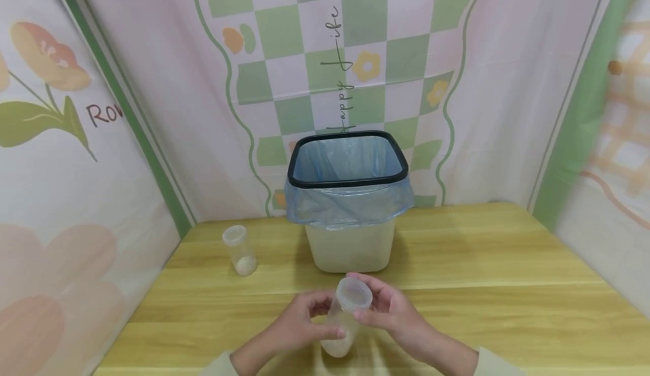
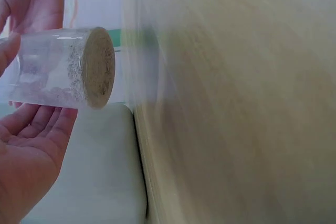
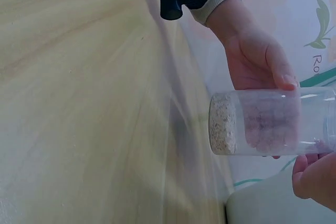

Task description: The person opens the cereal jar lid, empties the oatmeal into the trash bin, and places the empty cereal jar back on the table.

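A clear plastic jar (image 1: 337, 346) with a translucent lid (image 1: 354, 294) stands tilted between both hands. Whitish grainy stuff (image 3: 223, 124) covers its bottom in the right wrist view. My left hand (image 1: 299, 325) grips the body of the jar, its thumb across the near side. Higher up, my right hand (image 1: 395, 311) holds the jar round its lidded end, thumb in front and fingers behind. In the left wrist view the jar's base (image 2: 100, 67) is off the table. A second capped clear jar (image 1: 238, 250), also with something white at its bottom, stands alone at the left.
A white bin (image 1: 350, 249) lined with a blue bag (image 1: 350, 206) and topped by a black rim (image 1: 347, 183) stands beyond the hands. The wood-grain table (image 1: 497, 285) meets patterned curtains (image 1: 487, 139) at the back and sides.
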The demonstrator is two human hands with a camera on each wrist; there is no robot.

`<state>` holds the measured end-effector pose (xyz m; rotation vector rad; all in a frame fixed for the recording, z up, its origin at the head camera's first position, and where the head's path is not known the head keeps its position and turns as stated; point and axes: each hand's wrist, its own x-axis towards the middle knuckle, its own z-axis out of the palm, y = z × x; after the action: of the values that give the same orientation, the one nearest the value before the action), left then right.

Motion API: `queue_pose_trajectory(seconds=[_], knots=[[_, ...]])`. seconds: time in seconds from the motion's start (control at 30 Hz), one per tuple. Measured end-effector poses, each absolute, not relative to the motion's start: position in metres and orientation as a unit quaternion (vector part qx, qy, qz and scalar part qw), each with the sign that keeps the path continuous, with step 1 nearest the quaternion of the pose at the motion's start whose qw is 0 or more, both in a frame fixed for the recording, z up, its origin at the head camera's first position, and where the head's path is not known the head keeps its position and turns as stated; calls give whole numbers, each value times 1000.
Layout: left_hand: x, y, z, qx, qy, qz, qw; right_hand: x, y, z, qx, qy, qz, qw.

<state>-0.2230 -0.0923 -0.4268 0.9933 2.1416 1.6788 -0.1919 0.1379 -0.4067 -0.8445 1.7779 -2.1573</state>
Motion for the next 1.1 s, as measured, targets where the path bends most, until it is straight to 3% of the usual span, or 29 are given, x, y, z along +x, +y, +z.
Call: queue_pose_trajectory(seconds=[0.13, 0.43, 0.7, 0.9, 1.1], knots=[[-221, -91, -427, 331, 749, 566, 91, -188, 134, -406, -259, 611, -743, 84], [-212, -80, -431, 292, 791, 537, -33, -175, 110, -407, -107, 623, -775, -29], [-205, -70, -434, 293, 814, 486, -125, -172, 98, -409, -43, 619, -783, -51], [-202, -69, -430, 284, 827, 466, -134, -171, 97, -408, -40, 623, -780, -51], [-201, -71, -427, 285, 826, 475, -107, -172, 100, -406, -37, 615, -787, -38]])
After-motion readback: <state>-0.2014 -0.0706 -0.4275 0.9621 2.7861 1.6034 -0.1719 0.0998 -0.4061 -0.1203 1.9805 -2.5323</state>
